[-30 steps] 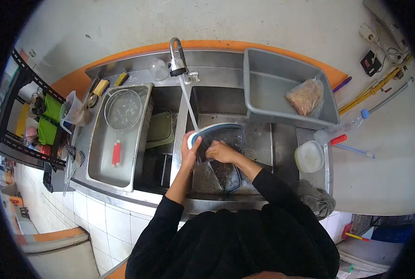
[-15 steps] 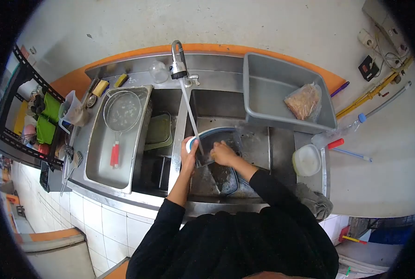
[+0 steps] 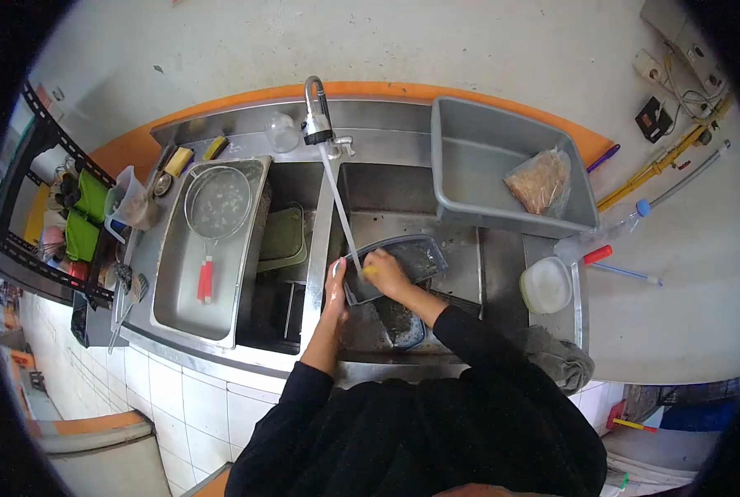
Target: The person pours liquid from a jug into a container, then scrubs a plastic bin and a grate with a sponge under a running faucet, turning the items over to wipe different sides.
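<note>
My left hand (image 3: pixel 335 291) grips the left end of a dark rectangular container (image 3: pixel 417 251), tilted in the right sink basin. My right hand (image 3: pixel 389 276) is closed around a yellow sponge (image 3: pixel 370 271) and presses it to the inside of the container. Water runs from the faucet (image 3: pixel 317 128) down into the container's left end. Below it, on the basin floor, lies another dark, blue-rimmed piece (image 3: pixel 411 331) with suds on it.
On the left, a steel pan (image 3: pixel 171 286) holds water and a strainer (image 3: pixel 218 203) with red handles. A grey tub (image 3: pixel 469 157) with a bagged item (image 3: pixel 539 180) stands at the back right. A white-lidded container (image 3: pixel 546 286) and a grey cloth (image 3: pixel 556 356) sit rightward.
The container has turned and flattened, its white-blue edge no longer facing up. My right hand has shifted slightly left, and the yellow sponge shows more clearly.
</note>
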Motion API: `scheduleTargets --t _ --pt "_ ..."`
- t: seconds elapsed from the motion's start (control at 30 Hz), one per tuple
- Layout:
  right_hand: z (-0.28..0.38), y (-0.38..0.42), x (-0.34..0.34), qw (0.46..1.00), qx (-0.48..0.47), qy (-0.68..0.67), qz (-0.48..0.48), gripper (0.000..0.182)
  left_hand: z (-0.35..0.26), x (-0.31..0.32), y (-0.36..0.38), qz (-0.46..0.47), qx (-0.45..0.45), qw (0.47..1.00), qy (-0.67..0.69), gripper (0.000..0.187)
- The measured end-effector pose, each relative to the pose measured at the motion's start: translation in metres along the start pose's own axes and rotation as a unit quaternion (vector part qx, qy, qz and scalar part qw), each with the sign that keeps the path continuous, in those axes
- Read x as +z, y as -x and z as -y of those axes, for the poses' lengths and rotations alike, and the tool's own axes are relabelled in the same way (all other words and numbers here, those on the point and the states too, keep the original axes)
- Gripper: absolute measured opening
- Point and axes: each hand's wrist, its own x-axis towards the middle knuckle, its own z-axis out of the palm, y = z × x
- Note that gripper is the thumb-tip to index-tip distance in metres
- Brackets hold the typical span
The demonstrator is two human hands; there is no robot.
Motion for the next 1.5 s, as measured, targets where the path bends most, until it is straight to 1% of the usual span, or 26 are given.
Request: scheduleTargets --t 0.07,0.1,0.17,0.2,0.23,0.3,0.33,0.43,0.5,0.57,0.63,0.7,0.73,0.8,0.83,0.9,0.93,0.97,1.07,1.1,1.17,1.2,1.27,1.3,1.37,1.5 --pt "0.005 0.005 -0.004 0.979 -0.078 -0.031 0.185 0.014 0.000 0.001 0.001 0.006 -0.002 1.000 0.006 0.050" --pt "0.006 0.005 -0.009 0.979 -0.077 -0.032 0.186 0.014 -0.001 0.001 0.002 0.012 -0.003 1.000 0.010 0.050" --pt "0.013 -0.003 -0.026 0.982 0.029 0.041 0.183 0.016 0.000 0.006 -0.002 0.004 -0.004 1.000 -0.002 0.046" --pt "0.005 -0.006 -0.025 0.994 -0.018 0.045 0.098 0.019 0.000 0.009 -0.004 -0.003 -0.007 1.000 -0.015 0.042" --pt "0.007 -0.004 -0.023 0.994 -0.018 0.045 0.097 0.019 0.000 0.009 -0.004 -0.001 -0.007 1.000 -0.015 0.042" --pt "0.013 0.003 -0.015 0.992 -0.014 0.029 0.118 0.020 -0.002 0.010 -0.005 0.054 -0.030 0.998 0.024 0.047" --pt "0.019 0.007 -0.014 0.982 -0.063 0.032 0.173 0.017 -0.003 0.012 -0.004 0.054 -0.026 0.998 0.017 0.049" --pt "0.023 0.008 -0.024 0.976 -0.007 0.099 0.192 0.016 -0.002 0.013 -0.002 0.099 -0.025 0.994 0.038 0.052" --pt "0.026 0.005 -0.014 0.979 -0.025 0.147 0.141 0.018 0.003 0.012 -0.009 0.073 -0.030 0.997 0.009 0.053" --pt "0.033 0.002 -0.004 0.989 0.037 0.140 0.015 0.017 0.008 0.008 -0.017 0.046 -0.032 0.998 -0.016 0.054" --pt "0.037 0.006 0.001 0.986 0.068 0.155 0.008 0.014 0.009 0.006 -0.017 0.055 -0.032 0.998 -0.016 0.057" --pt "0.044 0.012 0.008 0.983 0.167 0.029 -0.064 0.012 0.007 0.010 -0.011 0.050 -0.019 0.998 -0.032 0.057" --pt "0.041 0.012 0.008 0.984 0.165 0.030 -0.063 0.012 0.005 0.011 -0.009 0.043 -0.003 0.998 -0.047 0.057" --pt "0.032 0.014 0.005 0.986 0.147 -0.054 0.050 0.013 0.003 0.007 -0.011 0.034 -0.005 0.997 -0.069 0.056" --pt "0.026 0.015 0.003 0.986 0.150 -0.054 0.051 0.013 0.003 0.005 -0.009 0.025 -0.011 0.995 -0.091 0.054" --pt "0.012 0.011 -0.003 0.960 0.070 -0.104 0.250 0.022 0.006 0.004 -0.007 0.020 -0.036 0.998 -0.045 0.052" --pt "0.011 0.008 -0.010 0.940 0.069 -0.138 0.304 0.024 0.007 0.005 -0.006 0.014 -0.060 0.998 0.002 0.050" --pt "0.008 0.005 -0.013 0.940 0.071 -0.138 0.303 0.024 0.018 -0.001 -0.011 0.015 -0.061 0.998 0.002 0.050" --pt "-0.005 -0.002 -0.014 0.903 -0.045 -0.028 0.427 0.022 0.031 -0.004 -0.014 0.038 -0.041 0.998 0.015 0.047" --pt "-0.009 0.001 -0.012 0.903 -0.045 -0.027 0.426 0.022 0.031 -0.004 -0.015 0.039 -0.041 0.998 0.015 0.047" --pt "-0.006 0.009 -0.007 0.952 -0.002 -0.004 0.305 0.021 0.021 0.005 -0.011 0.020 -0.014 1.000 -0.003 0.046" --pt "-0.004 0.012 -0.004 0.952 -0.003 -0.003 0.305 0.021 0.017 0.006 -0.004 0.029 -0.033 0.998 0.040 0.042" --pt "0.003 0.015 0.003 0.987 0.135 -0.024 0.078 0.021 0.017 0.012 0.001 0.026 -0.023 0.999 0.012 0.043" --pt "0.005 0.013 0.006 0.987 0.135 -0.025 0.079 0.021 0.016 0.014 0.003 0.023 -0.014 0.999 -0.019 0.045" --pt "0.015 0.006 0.009 0.962 0.268 0.020 0.046 0.023 0.013 0.014 0.008 0.017 -0.022 0.999 -0.032 0.048" --pt "0.027 0.009 0.019 0.948 0.304 0.087 0.017 0.025 0.005 0.015 0.013 -0.012 0.029 0.995 -0.097 0.045"
